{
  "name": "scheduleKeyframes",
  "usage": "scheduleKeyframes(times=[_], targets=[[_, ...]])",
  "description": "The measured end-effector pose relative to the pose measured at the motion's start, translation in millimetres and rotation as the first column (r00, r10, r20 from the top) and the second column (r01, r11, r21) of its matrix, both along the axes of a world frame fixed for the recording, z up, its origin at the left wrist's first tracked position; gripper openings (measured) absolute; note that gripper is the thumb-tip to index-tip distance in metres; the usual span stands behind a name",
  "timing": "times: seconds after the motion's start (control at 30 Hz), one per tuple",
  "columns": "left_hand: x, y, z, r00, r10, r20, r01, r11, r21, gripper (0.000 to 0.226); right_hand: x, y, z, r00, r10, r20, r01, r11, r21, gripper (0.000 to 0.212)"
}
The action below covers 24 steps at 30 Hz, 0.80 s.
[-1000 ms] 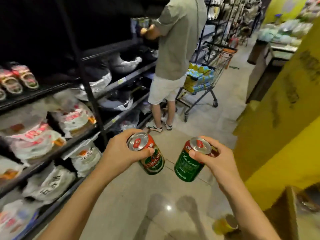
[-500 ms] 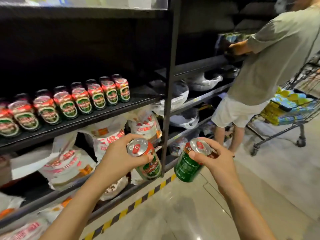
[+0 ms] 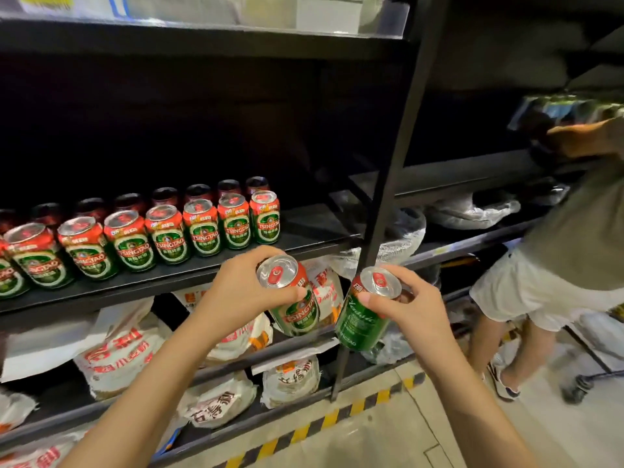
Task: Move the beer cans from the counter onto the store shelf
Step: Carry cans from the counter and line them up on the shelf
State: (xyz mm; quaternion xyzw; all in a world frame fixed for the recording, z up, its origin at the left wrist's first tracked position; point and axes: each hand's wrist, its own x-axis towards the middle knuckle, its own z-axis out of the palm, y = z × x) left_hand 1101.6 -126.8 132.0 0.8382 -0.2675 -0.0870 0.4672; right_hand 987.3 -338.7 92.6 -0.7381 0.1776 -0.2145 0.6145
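Two beer cans are in the air, not yet shelved. The left hand [image 3: 243,292] grasps a red-and-green can [image 3: 292,295] round its upper half, thumb across the front just under the rim, and the can tips with its top toward the camera. The right hand [image 3: 410,307] grasps a mostly green can [image 3: 363,317] near its top, thumb on the near side and fingers curled behind; this one leans too, its base pointing down and to the left. The two cans sit just beside each other without touching, in front of and slightly below the front edge of the shelf [image 3: 314,224] they seem bound for.

On that shelf a row of matching cans [image 3: 169,238] already stands upright, running from the left edge of view to about the middle, with a second, darker row behind it. To the right of the last can the black board is bare up to the upright post [image 3: 398,170], so by my reading the stocking is well underway and this free stretch is where the held pair should go. Both cans have to be raised, righted and set down; whether more wait at the table cannot be told, since it is out of view.

Below, lower shelves carry white printed sacks [image 3: 121,352]. On the far right another person [image 3: 567,251] stands at the next bay.
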Motion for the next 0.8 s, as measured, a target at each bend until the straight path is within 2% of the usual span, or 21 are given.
scheduleKeyframes(times=[0.2,0.3,0.7,0.8], targets=[[57,-60,20,0.993,0.051,0.107,-0.053,0.999,0.014,0.038,77,-61,12,0.991,0.132,0.034,-0.131,0.991,-0.036,0.039],[86,-80,28,0.985,0.09,0.146,-0.098,0.994,0.047,0.041,111,-79,12,0.989,0.146,0.024,-0.144,0.987,-0.07,0.046],[207,-120,48,0.981,0.052,0.186,-0.08,0.986,0.146,0.043,214,-99,20,0.981,0.19,0.042,-0.185,0.978,-0.097,0.045],[241,-126,46,0.985,0.03,0.168,-0.073,0.963,0.261,0.051,237,-100,22,0.978,0.205,0.028,-0.201,0.974,-0.103,0.042]])
